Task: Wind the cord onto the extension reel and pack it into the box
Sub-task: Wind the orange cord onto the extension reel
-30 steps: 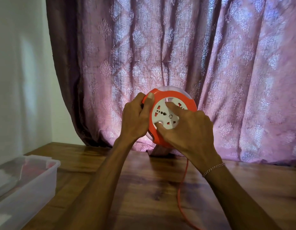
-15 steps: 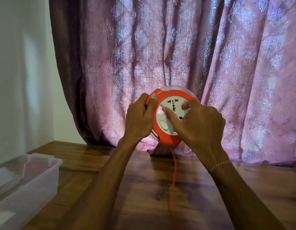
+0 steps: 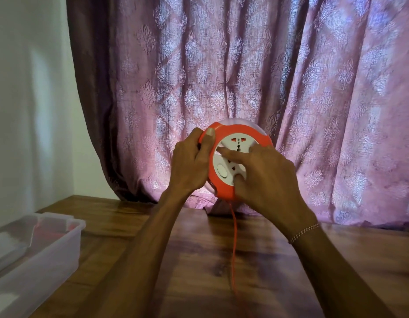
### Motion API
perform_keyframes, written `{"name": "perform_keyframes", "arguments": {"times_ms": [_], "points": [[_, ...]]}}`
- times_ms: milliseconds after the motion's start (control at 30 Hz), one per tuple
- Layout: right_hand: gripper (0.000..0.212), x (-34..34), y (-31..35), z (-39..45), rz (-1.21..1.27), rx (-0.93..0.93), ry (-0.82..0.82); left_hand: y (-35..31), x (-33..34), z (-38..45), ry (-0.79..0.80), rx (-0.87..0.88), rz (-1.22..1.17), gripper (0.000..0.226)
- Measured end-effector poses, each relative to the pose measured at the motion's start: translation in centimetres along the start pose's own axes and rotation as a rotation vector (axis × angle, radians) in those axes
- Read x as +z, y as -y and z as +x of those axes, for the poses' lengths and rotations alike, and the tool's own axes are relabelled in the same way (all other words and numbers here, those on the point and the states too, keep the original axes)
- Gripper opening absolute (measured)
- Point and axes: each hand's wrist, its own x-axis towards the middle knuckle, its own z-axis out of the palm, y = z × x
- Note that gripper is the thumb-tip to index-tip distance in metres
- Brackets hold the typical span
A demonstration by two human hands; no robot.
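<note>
Head view: left hand (image 3: pixel 191 165) grips reel (image 3: pixel 241 134) above table (image 3: pixel 199 260).

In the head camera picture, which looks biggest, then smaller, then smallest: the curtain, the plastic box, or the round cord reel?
1. Curtain, by far the biggest.
2. Plastic box, though it is cut off by the edge and sits nearer the camera, so this rank is unsure.
3. Cord reel, partly covered by both hands.

Orange-rimmed extension reel (image 3: pixel 239 131) upright above table, orange cord (image 3: pixel 233 237) dangling below.
</note>
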Motion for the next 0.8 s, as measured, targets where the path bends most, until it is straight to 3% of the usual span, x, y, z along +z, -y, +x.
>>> {"name": "perform_keyframes", "arguments": {"times_ms": [100,467,700,800], "points": [[0.062,0.1,0.0,-0.1,0.061,0.073,-0.139,0.1,0.1,0.1,-0.017,0.002,0.016,0.044],[0.067,1.5,-0.1,0.7,0.250,0.333,-0.325,-0.4,0.3,-0.2,0.011,-0.002,-0.026,0.049],[0.059,0.5,-0.5,0.4,0.143,0.353,-0.262,-0.1,0.5,-0.3,0.040,-0.002,-0.028,0.056],[0.036,-0.5,-1.1,0.6,0.266,0.196,-0.175,0.1,0.2,-0.1,0.014,-0.008,-0.011,0.050]]}}
